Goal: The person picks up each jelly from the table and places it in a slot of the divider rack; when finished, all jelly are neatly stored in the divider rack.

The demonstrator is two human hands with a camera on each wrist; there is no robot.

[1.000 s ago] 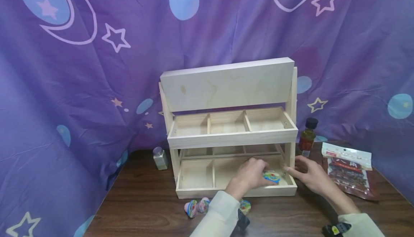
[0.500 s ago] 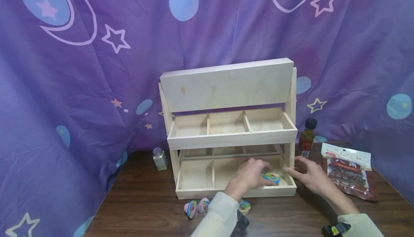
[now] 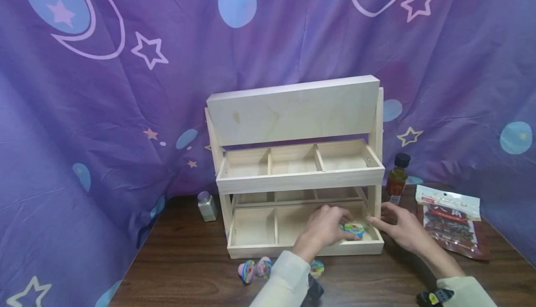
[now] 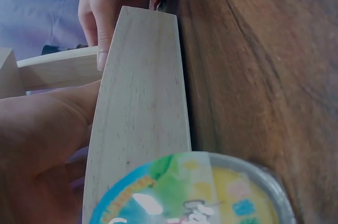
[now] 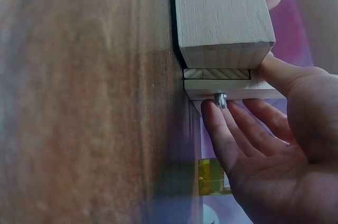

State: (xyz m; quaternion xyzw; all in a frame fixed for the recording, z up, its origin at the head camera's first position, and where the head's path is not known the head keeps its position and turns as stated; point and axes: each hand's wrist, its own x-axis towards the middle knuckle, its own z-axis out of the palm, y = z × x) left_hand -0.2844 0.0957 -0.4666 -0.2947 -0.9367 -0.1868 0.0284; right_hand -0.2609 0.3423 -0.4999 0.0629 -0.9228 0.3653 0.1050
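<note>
My left hand (image 3: pixel 323 229) reaches into the right part of the lower tray of a wooden rack (image 3: pixel 305 250). Its thumb and fingers hold a jelly cup (image 3: pixel 355 230) with a colourful blue-rimmed lid; the front board hides this cup in the left wrist view. My right hand (image 3: pixel 403 229) grips the right end of that tray, thumb over the edge and fingers on the outer side by a metal bolt (image 5: pixel 221 100) in the right wrist view. Two pink-sided jelly cups (image 3: pixel 247 270) lie before the rack, and another jelly cup (image 3: pixel 317 268) lies by my left sleeve.
Left of the rack stands a small lidded jar (image 3: pixel 207 206). A black-capped bottle (image 3: pixel 398 179) and a brown packet (image 3: pixel 452 228) are at the right. The upper tray (image 3: pixel 301 181) has three compartments. A purple curtain (image 3: pixel 268 56) hangs behind the dark wooden table (image 3: pixel 176 270).
The jelly cup at my left fingers has shifted very slightly to the right. Both hands otherwise keep their places.
</note>
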